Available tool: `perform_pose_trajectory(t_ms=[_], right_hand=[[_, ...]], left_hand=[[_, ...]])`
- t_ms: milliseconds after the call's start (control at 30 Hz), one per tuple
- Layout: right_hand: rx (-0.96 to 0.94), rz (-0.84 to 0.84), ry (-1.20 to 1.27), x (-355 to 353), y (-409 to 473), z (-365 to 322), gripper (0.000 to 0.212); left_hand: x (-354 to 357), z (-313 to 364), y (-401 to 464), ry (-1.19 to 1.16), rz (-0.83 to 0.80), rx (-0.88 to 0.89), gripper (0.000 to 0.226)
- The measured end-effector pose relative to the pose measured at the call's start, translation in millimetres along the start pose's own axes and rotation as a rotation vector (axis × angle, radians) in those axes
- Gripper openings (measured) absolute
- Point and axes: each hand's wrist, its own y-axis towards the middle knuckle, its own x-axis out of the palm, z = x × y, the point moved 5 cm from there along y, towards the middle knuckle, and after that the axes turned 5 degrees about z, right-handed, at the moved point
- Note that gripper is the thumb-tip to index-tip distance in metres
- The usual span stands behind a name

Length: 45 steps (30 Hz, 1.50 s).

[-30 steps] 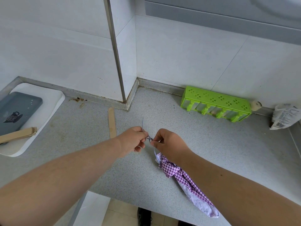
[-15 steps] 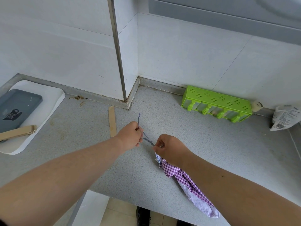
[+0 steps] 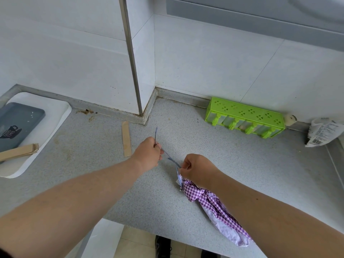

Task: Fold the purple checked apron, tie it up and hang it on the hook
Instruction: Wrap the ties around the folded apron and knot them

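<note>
The purple checked apron [image 3: 214, 205] lies as a narrow rolled bundle on the grey counter [image 3: 242, 164], partly under my right forearm. Its thin strap [image 3: 170, 158] runs taut between my two hands, with a small knot near its middle. My left hand [image 3: 149, 152] is closed on the strap's far part, and the loose end sticks up past the fist. My right hand [image 3: 197, 169] pinches the strap at the bundle's upper end. No hook is in view.
A green popsicle mould [image 3: 245, 117] stands against the back wall, with a white packet [image 3: 323, 132] at the far right. A wooden stick [image 3: 126, 138] lies left of my hands. At the far left a white board [image 3: 48, 118] carries a grey tray [image 3: 16, 123]. The counter's front edge is just below the bundle.
My hands have drawn apart, the left moving up and left, the right down and right. The strap between them has gone from a short bunch to a taut line.
</note>
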Motion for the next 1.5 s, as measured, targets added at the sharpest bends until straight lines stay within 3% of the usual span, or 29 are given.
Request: perform_pose_trajectory(t_ms=[100, 300, 500, 733, 833, 1133, 1500], right_hand=[[0.001, 0.009, 0.019, -1, 1, 3, 0.009], [0.033, 0.022, 0.226, -1, 6, 4, 0.006], [0.063, -0.029, 0.368, -1, 9, 9, 0.016], [0.076, 0.003, 0.41, -3, 6, 15, 0.016], [0.101, 0.023, 0.417, -4, 6, 13, 0.022], [0.128, -0.006, 0.463, -7, 5, 10, 0.01], [0.082, -0.008, 0.467, -9, 2, 5, 0.015]], left_hand=[[3, 3, -3, -0.016, -0.036, -0.019, 0.017], [17, -1, -11, -0.12, -0.35, -0.132, 0.019], [33, 0, -18, 0.091, -0.483, -0.039, 0.036], [41, -1, -14, 0.061, -0.462, -0.074, 0.017], [44, 2, -14, -0.01, -0.441, -0.065, 0.018], [40, 9, -13, -0.051, -0.395, 0.031, 0.027], [39, 16, -13, 0.038, -0.366, 0.183, 0.028]])
